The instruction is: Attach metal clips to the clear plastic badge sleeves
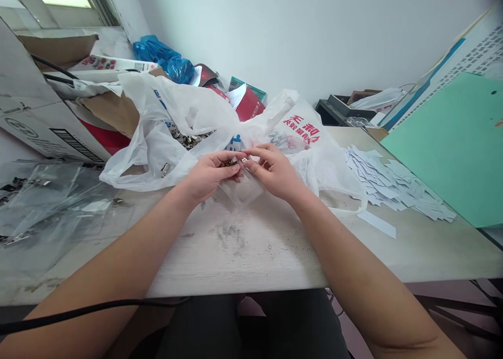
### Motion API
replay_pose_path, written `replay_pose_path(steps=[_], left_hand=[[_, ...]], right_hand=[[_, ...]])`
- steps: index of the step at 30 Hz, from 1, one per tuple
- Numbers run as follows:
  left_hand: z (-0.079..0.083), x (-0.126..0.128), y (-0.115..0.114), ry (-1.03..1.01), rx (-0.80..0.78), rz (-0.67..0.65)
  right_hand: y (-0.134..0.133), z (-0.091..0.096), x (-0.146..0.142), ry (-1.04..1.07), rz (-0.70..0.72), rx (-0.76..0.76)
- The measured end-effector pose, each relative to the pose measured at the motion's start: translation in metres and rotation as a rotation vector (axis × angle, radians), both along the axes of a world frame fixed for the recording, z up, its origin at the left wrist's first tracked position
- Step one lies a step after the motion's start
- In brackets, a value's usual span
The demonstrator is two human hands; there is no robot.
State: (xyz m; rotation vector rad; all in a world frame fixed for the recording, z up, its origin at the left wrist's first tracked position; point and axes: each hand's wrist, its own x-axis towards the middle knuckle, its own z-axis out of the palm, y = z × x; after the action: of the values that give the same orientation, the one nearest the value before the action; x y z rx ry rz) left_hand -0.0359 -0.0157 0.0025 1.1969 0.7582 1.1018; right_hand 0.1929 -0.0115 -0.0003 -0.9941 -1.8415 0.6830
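My left hand (208, 175) and my right hand (275, 171) meet above the middle of the pale wooden table (251, 249). The left hand's fingers are curled round a few small dark metal parts (229, 163). The right hand pinches one small metal part (244, 160) between thumb and forefinger, right at the mouth of a small clear plastic bag (241, 190) that hangs between both hands. Just behind the hands lies a large white plastic bag (188, 118), open and full of several more small metal pieces (188, 137).
A heap of clear plastic sleeves (51, 202) lies at the left. White paper slips (393, 183) are piled at the right, beside a green board (451, 144). Cardboard boxes (35, 112) and blue bags (165, 57) stand behind. A black cable (98, 309) crosses my left forearm.
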Motion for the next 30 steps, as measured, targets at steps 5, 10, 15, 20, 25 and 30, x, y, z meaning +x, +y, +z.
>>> replay_pose_path(steps=[5, 10, 15, 20, 25, 30], left_hand=[[-0.002, 0.004, -0.001, 0.094, 0.058, 0.043], [0.001, 0.006, -0.003, 0.058, 0.052, 0.075], [0.003, 0.002, -0.001, 0.034, 0.011, 0.097], [0.003, 0.002, -0.003, 0.072, -0.004, 0.081], [0.003, 0.001, -0.002, 0.003, -0.04, 0.046], [0.002, -0.001, 0.002, -0.163, -0.125, 0.04]], right_hand=[[0.003, -0.001, 0.0, -0.043, -0.044, -0.017], [0.003, -0.001, 0.0, 0.047, -0.086, -0.053], [0.004, 0.004, 0.001, 0.251, -0.068, -0.265], [0.005, 0.008, 0.004, 0.416, -0.054, -0.312], [-0.001, 0.007, 0.003, 0.207, -0.142, -0.044], [-0.007, 0.003, -0.003, 0.132, -0.097, 0.109]])
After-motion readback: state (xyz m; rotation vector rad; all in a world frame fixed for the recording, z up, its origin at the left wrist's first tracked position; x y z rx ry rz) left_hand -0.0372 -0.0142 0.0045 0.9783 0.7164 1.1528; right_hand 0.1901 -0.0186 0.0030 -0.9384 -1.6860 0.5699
